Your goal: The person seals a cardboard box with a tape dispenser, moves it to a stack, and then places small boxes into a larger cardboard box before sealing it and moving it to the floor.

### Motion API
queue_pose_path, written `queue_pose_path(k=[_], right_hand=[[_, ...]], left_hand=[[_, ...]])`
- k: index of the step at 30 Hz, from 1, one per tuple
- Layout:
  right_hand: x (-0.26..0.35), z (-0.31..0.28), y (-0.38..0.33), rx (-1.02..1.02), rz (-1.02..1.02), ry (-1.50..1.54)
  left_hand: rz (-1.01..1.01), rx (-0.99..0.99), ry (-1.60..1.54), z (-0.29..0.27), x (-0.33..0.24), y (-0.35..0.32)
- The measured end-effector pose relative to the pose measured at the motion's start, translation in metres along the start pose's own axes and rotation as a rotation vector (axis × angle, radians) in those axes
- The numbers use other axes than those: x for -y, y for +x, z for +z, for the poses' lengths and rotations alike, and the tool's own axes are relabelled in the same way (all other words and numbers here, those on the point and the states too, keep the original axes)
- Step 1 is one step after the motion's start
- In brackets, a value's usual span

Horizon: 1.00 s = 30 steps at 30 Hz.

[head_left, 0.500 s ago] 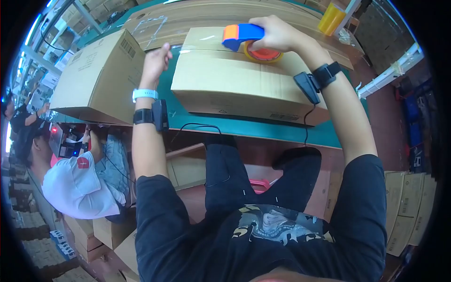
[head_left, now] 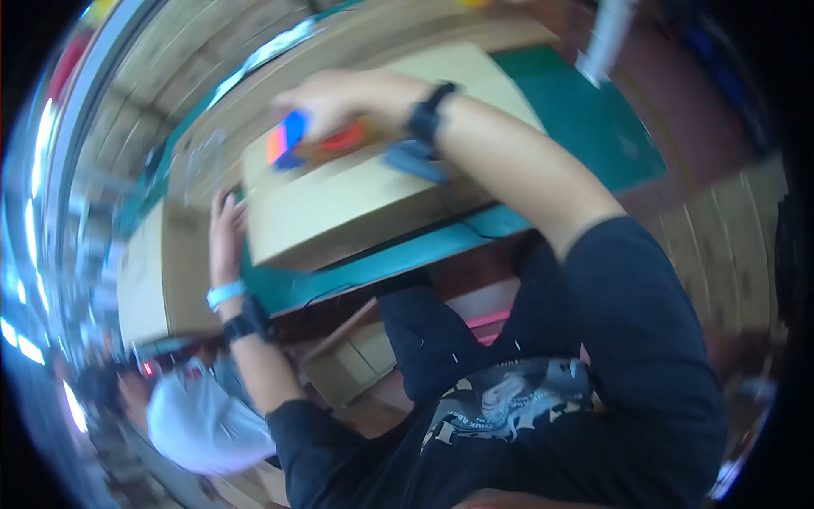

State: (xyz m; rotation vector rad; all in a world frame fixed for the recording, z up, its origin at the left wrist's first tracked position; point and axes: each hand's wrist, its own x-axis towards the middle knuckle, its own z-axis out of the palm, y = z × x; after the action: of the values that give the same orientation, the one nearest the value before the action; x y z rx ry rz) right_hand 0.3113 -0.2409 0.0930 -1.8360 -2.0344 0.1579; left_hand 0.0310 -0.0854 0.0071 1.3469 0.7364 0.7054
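A closed cardboard box (head_left: pixel 318 208) lies on the green-topped table (head_left: pixel 564 106). Over the far left part of its top, my right hand (head_left: pixel 335 102) grips a blue and orange tape dispenser (head_left: pixel 291 140) with a red-cored roll. Motion blurs the dispenser, so whether it touches the cardboard is unclear. My left hand (head_left: pixel 227 229) is beside the box's left end, its fingers pointing up and apart with nothing seen in them. Contact between that hand and the box cannot be made out.
Another cardboard box (head_left: pixel 144 280) stands left of my left hand. A person in a white shirt (head_left: pixel 208 420) sits at lower left. A white post (head_left: pixel 609 38) rises beyond the table's right side. Stacked cartons (head_left: pixel 721 246) stand at right.
My right hand has carried the tape dispenser left across the box top, toward its left end. My left hand's fingers have straightened near that end. The whole view has swung and blurred.
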Motion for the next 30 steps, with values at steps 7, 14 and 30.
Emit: queue_pose_path(k=[7, 14, 30], right_hand=[[0.014, -0.031, -0.056, 0.015, -0.226, 0.125], [-0.080, -0.086, -0.145, 0.015, -0.190, 0.139], [-0.253, -0.070, -0.314, -0.159, 0.042, 0.122]], left_hand=[[0.100, 0.226, 0.991, 0.031, -0.020, -0.017], [0.329, 0.369, 1.308, 0.072, -0.045, -0.012], [1.136, 0.811, 1.121, 0.417, 0.005, 0.014]])
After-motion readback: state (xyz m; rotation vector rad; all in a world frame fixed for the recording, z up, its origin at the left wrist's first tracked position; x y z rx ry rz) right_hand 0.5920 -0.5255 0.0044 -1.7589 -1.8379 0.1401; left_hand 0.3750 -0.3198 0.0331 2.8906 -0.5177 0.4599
